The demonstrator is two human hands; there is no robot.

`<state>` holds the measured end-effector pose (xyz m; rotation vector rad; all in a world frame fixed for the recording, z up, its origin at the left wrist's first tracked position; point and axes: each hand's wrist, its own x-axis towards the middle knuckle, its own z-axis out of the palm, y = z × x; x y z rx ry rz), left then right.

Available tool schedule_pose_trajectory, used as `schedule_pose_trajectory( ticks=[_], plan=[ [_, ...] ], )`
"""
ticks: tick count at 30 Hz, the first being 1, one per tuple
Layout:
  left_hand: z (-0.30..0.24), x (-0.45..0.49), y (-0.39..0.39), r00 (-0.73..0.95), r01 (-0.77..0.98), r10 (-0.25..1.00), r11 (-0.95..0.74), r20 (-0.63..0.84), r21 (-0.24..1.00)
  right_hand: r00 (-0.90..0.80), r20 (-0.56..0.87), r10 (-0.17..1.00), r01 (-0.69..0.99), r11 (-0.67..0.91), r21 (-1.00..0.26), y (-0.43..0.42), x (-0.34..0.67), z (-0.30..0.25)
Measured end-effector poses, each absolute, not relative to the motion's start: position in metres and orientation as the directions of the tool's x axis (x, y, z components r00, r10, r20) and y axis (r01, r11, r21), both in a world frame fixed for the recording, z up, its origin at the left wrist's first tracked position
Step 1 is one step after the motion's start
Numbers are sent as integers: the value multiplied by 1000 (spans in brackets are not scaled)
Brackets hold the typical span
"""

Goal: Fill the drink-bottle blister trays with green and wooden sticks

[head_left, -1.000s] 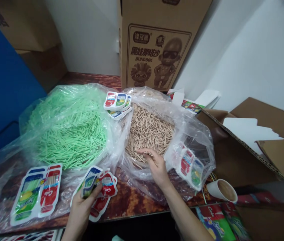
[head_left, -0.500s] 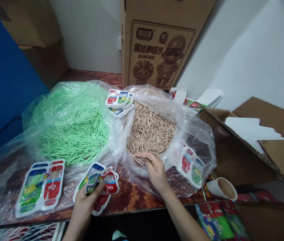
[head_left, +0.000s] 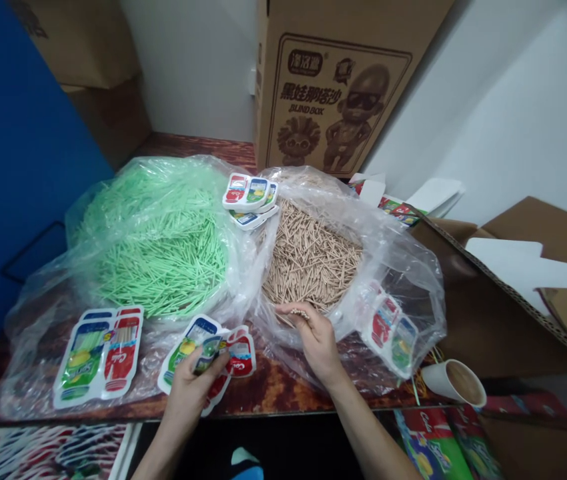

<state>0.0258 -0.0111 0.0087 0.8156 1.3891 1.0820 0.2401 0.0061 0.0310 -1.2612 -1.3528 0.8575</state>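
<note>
Watching remotely, I saw my right hand [head_left: 321, 341] grasping tan sticks [head_left: 302, 313] at their clear bag [head_left: 393, 250], my left hand [head_left: 191, 387] gripping a Cola packet [head_left: 241, 355] above the table [head_left: 283, 395]; green sticks [head_left: 163, 267] filled another bag [head_left: 236, 270].

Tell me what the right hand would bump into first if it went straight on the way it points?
The right hand would probably meet the heap of thin tan sticks in the clear plastic bag. Its height is hard to judge, so it might pass above them.
</note>
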Motion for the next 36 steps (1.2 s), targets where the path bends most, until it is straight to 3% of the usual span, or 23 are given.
schedule_pose_trajectory(
  ticks=[3,8,11,18,23,25,31,36],
  plan=[
    [12,30,-8,-45,-47,954,295,-297,954,133,155,979,107,141,-984,9,237,37],
    [10,35,-7,36,3,966,256,-256,967,13,-102,995,-393,-89,-915,26,226,55],
    [6,36,-8,63,22,966,251,-252,968,-91,-156,984,-458,-181,-870,38,215,62],
    [2,35,-7,68,-8,972,228,-227,974,-162,-216,963,-499,-269,-824,40,193,59],
    [3,36,-6,5,-28,968,252,-252,967,-87,-220,972,-501,-233,-833,32,189,57],
    [2,37,-6,38,-29,972,235,-233,972,-86,-201,976,-426,-219,-878,28,189,56],
    [1,35,-4,58,15,987,147,-148,989,-309,-145,940,-113,-188,-976,18,196,57],
    [7,32,-3,16,45,990,137,-138,990,-166,-41,985,-41,-49,-998,11,203,63]
  ],
)
